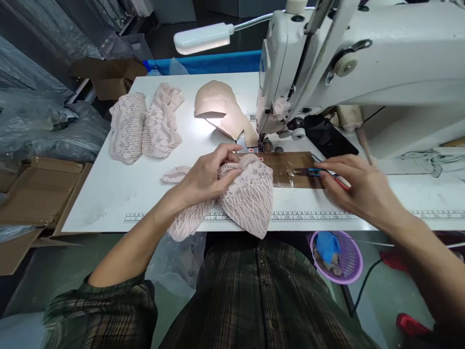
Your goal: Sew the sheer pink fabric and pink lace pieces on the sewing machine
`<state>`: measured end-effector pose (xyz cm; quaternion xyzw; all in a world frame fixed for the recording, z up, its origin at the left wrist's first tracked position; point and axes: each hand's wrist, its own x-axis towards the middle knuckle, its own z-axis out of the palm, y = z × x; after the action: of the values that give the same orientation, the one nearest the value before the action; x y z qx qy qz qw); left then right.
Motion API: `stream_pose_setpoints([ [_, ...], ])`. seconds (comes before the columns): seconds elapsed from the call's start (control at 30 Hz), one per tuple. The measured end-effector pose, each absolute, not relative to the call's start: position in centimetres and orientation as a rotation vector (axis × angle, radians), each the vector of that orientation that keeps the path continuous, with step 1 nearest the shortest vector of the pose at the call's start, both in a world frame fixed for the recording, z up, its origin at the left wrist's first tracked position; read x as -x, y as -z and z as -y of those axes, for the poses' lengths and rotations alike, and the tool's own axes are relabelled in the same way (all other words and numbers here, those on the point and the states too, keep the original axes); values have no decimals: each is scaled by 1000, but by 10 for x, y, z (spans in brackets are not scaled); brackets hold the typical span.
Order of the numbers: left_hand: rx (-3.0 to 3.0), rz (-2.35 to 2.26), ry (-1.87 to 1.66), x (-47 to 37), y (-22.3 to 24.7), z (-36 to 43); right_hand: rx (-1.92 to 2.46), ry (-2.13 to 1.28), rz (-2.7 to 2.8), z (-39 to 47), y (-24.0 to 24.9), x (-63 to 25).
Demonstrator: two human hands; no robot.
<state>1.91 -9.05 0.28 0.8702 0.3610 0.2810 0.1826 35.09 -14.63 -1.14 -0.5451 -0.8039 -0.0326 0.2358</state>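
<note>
Pale pink lace fabric (250, 194) is bunched under my left hand (209, 174), whose thumb and fingers pinch its upper part. The fabric's lower folds hang over the table's front edge. My right hand (358, 189) is closed around thread snips (308, 172) with dark blades and a red part at the handle. The blades point left, over a brown taped strip (290, 162) on the table. The sewing machine's needle and presser foot (261, 141) stand just beyond the lace. A beige curved foam-like piece (221, 104) lies behind the needle area.
Two bundles of folded lace (145, 126) lie at the table's left. A white sewing machine (381, 58) fills the back right, with a lamp (203, 38) reaching left. A printed ruler (308, 216) runs along the front edge. Below are a purple basket (352, 261) and cardboard boxes (43, 189).
</note>
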Motion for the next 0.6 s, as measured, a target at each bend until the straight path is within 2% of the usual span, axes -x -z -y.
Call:
stream_pose_setpoints([
  [0.13, -2889, -1077, -927, -2, -21, 85, 1357, 39, 2322, 132, 24, -321],
  [0.23, -3188, -983, -1249, 3, -23, 88, 1135, -387, 2366, 135, 19, -319],
  [0.33, -3312, -561, -1413, -5, -10, 95, 951, -771, 2270, 140, 5, -326],
  [0.47, -3301, -107, -1180, -22, 9, 105, 1095, -553, 2114, 135, 1, -323],
  [0.6, -3268, -127, -1199, -27, 20, 109, 1138, -317, 2149, 123, 14, -309],
])
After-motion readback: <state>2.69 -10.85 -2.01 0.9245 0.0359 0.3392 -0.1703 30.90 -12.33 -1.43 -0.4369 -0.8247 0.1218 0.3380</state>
